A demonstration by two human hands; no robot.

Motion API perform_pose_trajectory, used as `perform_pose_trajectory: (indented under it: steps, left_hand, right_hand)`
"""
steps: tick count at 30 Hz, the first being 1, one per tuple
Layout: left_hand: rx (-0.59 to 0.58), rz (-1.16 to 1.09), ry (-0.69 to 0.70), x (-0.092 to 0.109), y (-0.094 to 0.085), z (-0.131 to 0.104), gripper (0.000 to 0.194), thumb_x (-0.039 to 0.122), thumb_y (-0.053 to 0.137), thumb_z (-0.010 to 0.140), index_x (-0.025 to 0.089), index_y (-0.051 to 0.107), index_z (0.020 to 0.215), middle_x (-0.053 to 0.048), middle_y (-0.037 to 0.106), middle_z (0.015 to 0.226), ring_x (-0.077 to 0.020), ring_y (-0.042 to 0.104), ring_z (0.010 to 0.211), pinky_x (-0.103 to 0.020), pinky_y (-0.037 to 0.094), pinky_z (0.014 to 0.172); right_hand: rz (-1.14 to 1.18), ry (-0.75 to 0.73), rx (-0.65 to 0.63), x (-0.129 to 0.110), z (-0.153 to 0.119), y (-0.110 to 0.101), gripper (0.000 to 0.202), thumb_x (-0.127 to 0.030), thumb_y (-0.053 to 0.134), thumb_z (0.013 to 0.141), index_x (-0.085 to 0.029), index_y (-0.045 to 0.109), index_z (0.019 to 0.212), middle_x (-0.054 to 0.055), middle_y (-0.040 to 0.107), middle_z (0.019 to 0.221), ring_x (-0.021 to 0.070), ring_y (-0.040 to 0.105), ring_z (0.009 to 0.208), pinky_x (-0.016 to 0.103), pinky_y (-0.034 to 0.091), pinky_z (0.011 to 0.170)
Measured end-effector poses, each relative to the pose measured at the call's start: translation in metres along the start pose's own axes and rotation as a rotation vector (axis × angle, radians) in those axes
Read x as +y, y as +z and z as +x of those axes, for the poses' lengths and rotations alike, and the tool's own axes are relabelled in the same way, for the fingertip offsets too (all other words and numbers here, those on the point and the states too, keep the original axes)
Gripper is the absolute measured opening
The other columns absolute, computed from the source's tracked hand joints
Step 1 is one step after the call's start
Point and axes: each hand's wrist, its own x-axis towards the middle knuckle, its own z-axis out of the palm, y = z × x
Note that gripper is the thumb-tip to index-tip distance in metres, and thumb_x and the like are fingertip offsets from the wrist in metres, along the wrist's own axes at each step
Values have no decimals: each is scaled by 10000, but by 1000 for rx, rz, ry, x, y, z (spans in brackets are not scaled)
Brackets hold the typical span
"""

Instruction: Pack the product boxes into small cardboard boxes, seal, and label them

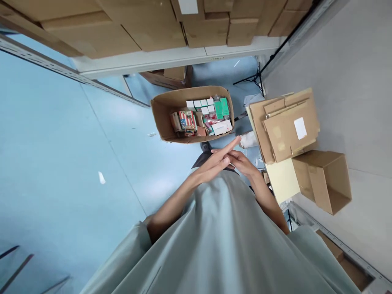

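Observation:
In the head view my left hand (214, 164) and my right hand (241, 161) meet in front of my body, crossing at the fingers. The left hand's fingers are stretched out over the right hand's, and neither holds an object that I can see. Just beyond them on the floor stands an open cardboard box (162, 118). Inside it lie several small white boxes (204, 109), green packets (221, 108) and a pack with a flag print (187, 120).
Cardboard boxes (153, 28) fill a shelf (137, 62) across the top. Flattened cartons (284, 132) and an open empty carton (321, 179) stand at the right by the wall. A black tripod (259, 75) stands behind. A white scrap (101, 178) lies on the floor at left.

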Motion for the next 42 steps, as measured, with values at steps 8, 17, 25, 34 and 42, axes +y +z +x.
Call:
perform_pose_trajectory:
  steps: [8, 17, 25, 34, 42]
  left_hand:
    - [147, -42, -70, 16, -121, 6, 1042, 937, 596, 1013, 358, 412, 1859, -113, 324, 1949, -495, 528, 1662, -502, 736, 1026]
    - [443, 196, -314, -67, -272, 42, 1079, 880, 689, 1003, 237, 457, 1838, -183, 551, 1813, -424, 726, 1473, -566, 597, 1251]
    - [702, 694, -452, -240, -438, 86, 770, 450, 798, 1033, 219, 570, 1731, -175, 632, 1731, -408, 626, 1596, -602, 513, 1348]
    - [471, 1083, -386, -422, -667, 200, 1031, 638, 689, 1132, -60, 277, 1770, -344, 283, 1882, -592, 276, 1749, -831, 236, 1372]
    - [415, 1287, -644, -452, -724, 263, 887, 682, 416, 1161, -81, 469, 1609, -224, 576, 1644, -602, 499, 1570, -781, 453, 1182]
  right_hand:
    - [-3, 159, 42, -11, 132, 25, 625, -797, 961, 801, -224, 854, 1026, 52, 850, 1017, 262, 791, 1039, 367, 648, 942]
    - [-139, 237, 102, 35, 289, -21, 546, -691, 1012, 773, -203, 807, 911, 74, 871, 1091, 247, 807, 1107, 390, 633, 1074]
    - [-588, 171, 71, 172, 495, -86, 340, -490, 773, 1090, -170, 875, 1143, 117, 891, 1185, 270, 836, 1173, 421, 638, 1121]
    - [-1172, -88, 34, 356, 722, -129, 628, -396, 832, 1099, -145, 629, 1638, 219, 561, 1764, 380, 623, 1616, 585, 486, 1373]
    - [-1444, -84, -42, 387, 844, -119, 509, -190, 536, 1226, 11, 519, 1694, 229, 545, 1743, 350, 695, 1516, 429, 491, 1295]
